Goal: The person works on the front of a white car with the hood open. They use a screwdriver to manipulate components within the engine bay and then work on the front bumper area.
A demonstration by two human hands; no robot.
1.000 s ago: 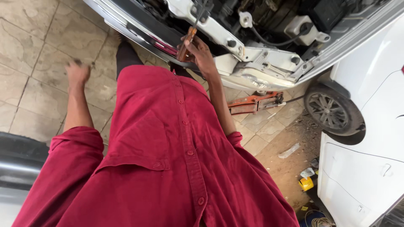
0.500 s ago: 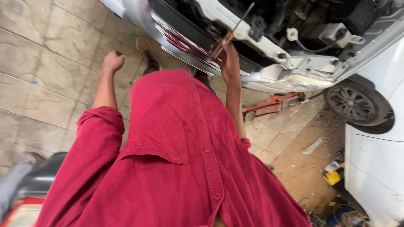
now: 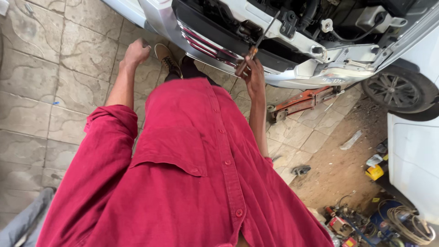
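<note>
Even daylight, soft shadows, sharp, wide-angle edges

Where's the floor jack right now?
In the head view, the orange floor jack lies on the tiled floor under the car's front bumper, beyond the right hand.

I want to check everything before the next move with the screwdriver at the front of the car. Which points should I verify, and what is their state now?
1. Grip: right hand is closed around the screwdriver handle: ok.
2. Tip seated on a fastener: the shaft reaches toward the car front, but its end is too small to judge: cannot tell.
3. Left hand away from the tool: it hangs in a loose fist, holding nothing: ok.
4. Footing: one shoe stands flat on the tiles: ok.
5. Floor jack properly placed under the car: cannot tell.
</note>
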